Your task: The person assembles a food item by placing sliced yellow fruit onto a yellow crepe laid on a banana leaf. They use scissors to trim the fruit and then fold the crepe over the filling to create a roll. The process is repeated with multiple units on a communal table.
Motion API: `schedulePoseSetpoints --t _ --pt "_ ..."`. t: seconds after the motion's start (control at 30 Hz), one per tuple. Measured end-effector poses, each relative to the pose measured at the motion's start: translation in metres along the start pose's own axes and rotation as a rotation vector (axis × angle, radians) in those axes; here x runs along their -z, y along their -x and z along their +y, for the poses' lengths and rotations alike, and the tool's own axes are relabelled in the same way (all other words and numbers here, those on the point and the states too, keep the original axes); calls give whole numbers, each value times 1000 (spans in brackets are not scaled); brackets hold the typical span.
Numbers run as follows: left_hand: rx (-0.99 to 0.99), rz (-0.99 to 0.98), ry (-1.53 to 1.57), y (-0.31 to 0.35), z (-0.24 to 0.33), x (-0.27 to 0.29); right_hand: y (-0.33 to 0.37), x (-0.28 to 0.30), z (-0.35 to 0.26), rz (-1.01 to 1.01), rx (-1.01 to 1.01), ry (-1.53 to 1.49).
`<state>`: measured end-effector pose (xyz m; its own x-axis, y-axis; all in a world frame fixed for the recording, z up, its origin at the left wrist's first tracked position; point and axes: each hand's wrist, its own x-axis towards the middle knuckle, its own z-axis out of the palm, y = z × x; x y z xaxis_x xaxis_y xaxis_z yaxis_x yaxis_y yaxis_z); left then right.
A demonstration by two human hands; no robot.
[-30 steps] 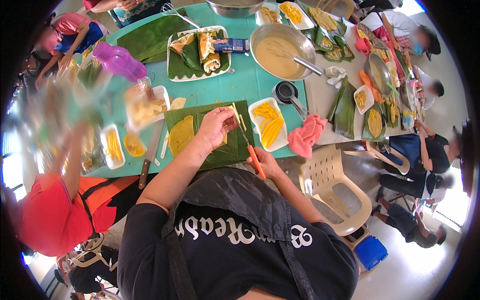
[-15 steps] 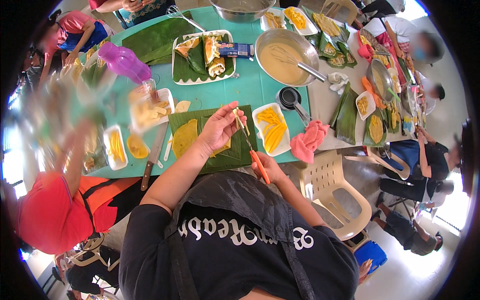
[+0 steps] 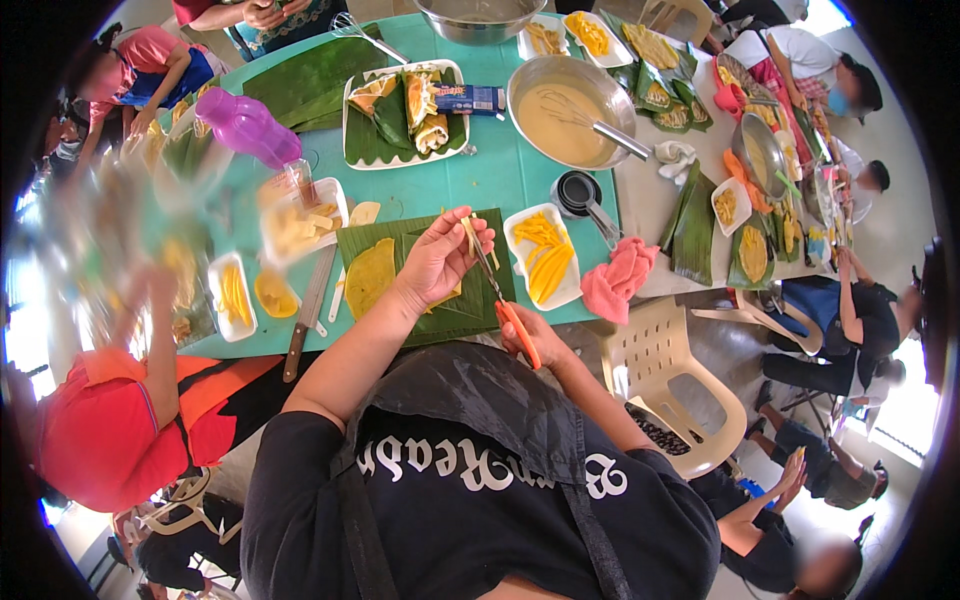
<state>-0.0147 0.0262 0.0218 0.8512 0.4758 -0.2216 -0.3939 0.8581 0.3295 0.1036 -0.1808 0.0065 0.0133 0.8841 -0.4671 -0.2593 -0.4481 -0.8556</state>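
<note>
Holding scissors [image 3: 516,325] — right fingers [image 3: 512,343]; pale strip [image 3: 470,235] — left fingers [image 3: 456,217].

At our table's near edge [image 3: 430,192] we have scissors [image 3: 507,309] over a leaf [image 3: 430,328] bearing a crepe [image 3: 370,280], a knife [image 3: 308,310] to the leaf's left, a tray [image 3: 572,286] of strips [image 3: 546,270] to its right. Toward the far edge, our bowl [image 3: 560,68] stands right of a platter [image 3: 375,165].

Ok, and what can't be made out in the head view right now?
Head view, pale strip: the left hand covers part of it.
Head view, yellow sheet: the same hand's wrist hides its right side.
Head view, right hand: partly hidden by the orange-handled scissors.
Head view, far metal bowl: cut off by the top edge.
Head view, green table: its left side is blurred.
</note>
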Motion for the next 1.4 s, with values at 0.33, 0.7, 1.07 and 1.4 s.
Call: schedulePoseSetpoints --t 0.33,0.7,1.07,1.4 --pt "-20 19 -81 2 -4 -7 -5 0 1 19 4 77" --pt "-28 -14 13 0 -8 -3 -11 -7 -4 24 6 6" --pt "-41 35 22 0 -5 1 -20 -3 8 64 -21 103" --pt "-80 87 21 7 1 13 -32 -20 -7 21 -67 -125"
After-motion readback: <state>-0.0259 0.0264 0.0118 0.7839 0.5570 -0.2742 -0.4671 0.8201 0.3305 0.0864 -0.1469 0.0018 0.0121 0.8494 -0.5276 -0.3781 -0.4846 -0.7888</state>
